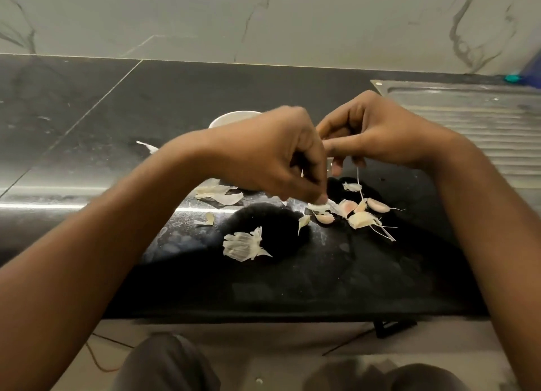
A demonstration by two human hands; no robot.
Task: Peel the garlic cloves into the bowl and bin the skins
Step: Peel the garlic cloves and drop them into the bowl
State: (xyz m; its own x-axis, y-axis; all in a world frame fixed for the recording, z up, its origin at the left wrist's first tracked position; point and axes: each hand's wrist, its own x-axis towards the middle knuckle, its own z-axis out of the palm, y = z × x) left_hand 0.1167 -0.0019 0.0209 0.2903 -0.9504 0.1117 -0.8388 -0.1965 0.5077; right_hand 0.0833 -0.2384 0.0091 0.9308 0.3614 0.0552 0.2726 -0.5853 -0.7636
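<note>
Head view. Dark bench [117, 133] with a marble wall behind it and a steel drainboard [468, 121] at 2 o'clock.

Unpeeled garlic cloves [355, 212] lay in a loose pile just right of centre, some touching. The white bowl [231, 117] sat at 11 o'clock from the pile, mostly hidden behind the left hand [272, 156]; its contents couldn't be seen. No bin was in frame.

Loose skins were scattered on the bench:
- big papery skin [243, 245] at 7 o'clock of the pile
- flat skins [219, 196] at 9 o'clock
- small flake [147, 147] far out at 10 o'clock

Left hand was curled tight, fingertips down at the pile's 9 o'clock edge, pinching a pale skin scrap [317, 206]. Right hand [380, 133] was above the pile at 12 o'clock, fingers curled narrow, with a thin skin strand [358, 176] dangling from them. Whether it also held a clove was hidden.

Step looked like mid-peel, with most cloves not yet done.

To do it well:
- strip from the root end and pull the skin off in one piece
- drop the bare clove in the bowl, not back on the pile
- heap the skins in one spot so binning takes a single sweep
- thin flakes may stick to fingers
</note>
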